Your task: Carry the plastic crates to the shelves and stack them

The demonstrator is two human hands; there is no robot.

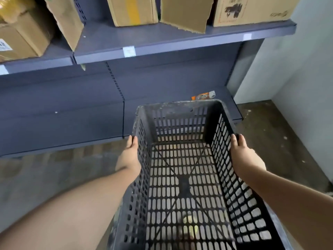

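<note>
Head view: black plastic crate [182, 177] fills lower centre-right of frame, held up off the floor [54, 177], open side up, nothing inside. Left hand [128, 156] grasps the left rim, right hand [243, 156] grasps the right rim; each grip wraps the top edge, thumbs on top, fingers hidden on the outer side. Crate's far end sits just before the low grey shelf [63, 123] at mid frame. Upper shelf [162, 42] across top of frame carries cardboard boxes [131, 9]. Small orange-and-white packet [203, 95] lies at the back of the low shelf, just beyond crate's far rim.

Step, as I read it: carry nearly done, placing abt to start. Next move needs crate lowered level & pushed fwd onto low shelf. No other crate in sight to stack on.
</note>
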